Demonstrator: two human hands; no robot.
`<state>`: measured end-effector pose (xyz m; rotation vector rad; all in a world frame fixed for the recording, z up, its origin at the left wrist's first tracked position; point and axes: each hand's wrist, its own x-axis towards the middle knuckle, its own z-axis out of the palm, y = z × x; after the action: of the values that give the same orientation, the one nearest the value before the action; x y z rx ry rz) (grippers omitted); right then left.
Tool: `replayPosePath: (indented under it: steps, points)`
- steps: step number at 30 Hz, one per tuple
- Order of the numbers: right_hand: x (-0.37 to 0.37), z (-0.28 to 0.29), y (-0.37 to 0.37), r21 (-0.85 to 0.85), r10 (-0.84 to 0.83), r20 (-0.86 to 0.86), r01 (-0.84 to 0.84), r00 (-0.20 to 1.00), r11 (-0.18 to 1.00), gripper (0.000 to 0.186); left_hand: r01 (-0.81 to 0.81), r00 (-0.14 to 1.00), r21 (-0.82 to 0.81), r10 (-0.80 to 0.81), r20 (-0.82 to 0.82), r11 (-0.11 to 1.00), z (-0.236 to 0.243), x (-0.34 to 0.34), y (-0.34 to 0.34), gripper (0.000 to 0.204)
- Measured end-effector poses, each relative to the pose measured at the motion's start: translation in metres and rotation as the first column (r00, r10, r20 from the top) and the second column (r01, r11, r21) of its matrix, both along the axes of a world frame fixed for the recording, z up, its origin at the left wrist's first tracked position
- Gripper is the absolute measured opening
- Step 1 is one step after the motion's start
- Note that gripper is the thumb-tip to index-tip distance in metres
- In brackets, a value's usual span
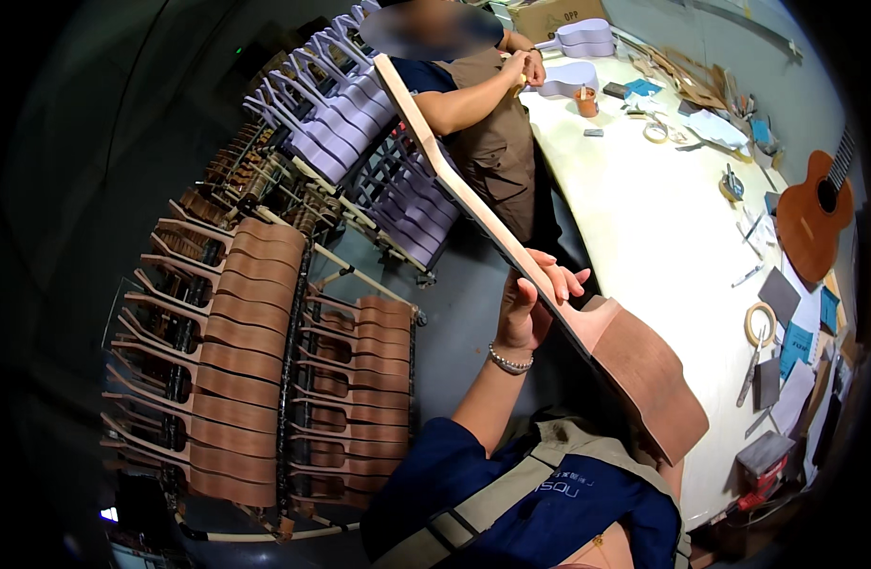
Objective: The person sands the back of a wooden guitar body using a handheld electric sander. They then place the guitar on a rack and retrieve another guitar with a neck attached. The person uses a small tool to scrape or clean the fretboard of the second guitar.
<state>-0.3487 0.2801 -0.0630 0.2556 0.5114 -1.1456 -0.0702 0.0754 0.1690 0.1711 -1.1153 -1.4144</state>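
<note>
A bare-wood guitar, its brown body side turned up, slants across the view in front of me. Its pale neck runs to the upper left and ends in a plain headstock without tuners. My left hand, with a beaded bracelet at the wrist, is closed around the neck near where it joins the body. Only a bit of skin from my right arm or hand shows past the body's lower end. The right hand's fingers are hidden behind the guitar.
Racks of brown guitars and lilac guitars stand to the left. Across from me a co-worker works at the pale table. Tape rolls, papers, tools and a finished guitar line its right side.
</note>
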Motion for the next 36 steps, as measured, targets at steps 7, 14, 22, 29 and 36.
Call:
replayPosePath:
  steps: [7, 14, 22, 29, 36]
  points:
    - [0.036, -0.022, -0.045, 0.006, 0.263, 0.034, -0.264, 0.964, 0.965, 0.082, -0.092, 0.993, -0.074, 0.096, 0.065, 0.993, 0.008, 0.033, 0.003, 0.038]
    - [0.077, -0.033, -0.097, -0.049, 0.466, -0.078, -0.470, 0.881, 0.881, 0.089, -0.476, 0.865, -0.022, 0.472, 0.173, 0.879, 0.021, 0.072, 0.014, 0.018]
    - [0.105, -0.037, -0.123, 0.007, 0.512, -0.148, -0.517, 0.846, 0.856, 0.081, -0.776, 0.555, -0.104, 0.751, 0.358, 0.623, 0.004, 0.135, 0.018, 0.018]
    - [0.129, -0.042, -0.149, -0.016, 0.593, -0.132, -0.600, 0.795, 0.800, 0.079, -0.862, 0.364, -0.189, 0.833, 0.416, 0.470, -0.003, 0.173, 0.037, 0.018]
    - [0.132, -0.069, -0.158, -0.169, 0.739, -0.058, -0.736, 0.671, 0.655, 0.077, -0.955, 0.069, -0.191, 0.795, 0.603, 0.227, -0.016, 0.174, 0.075, 0.022]
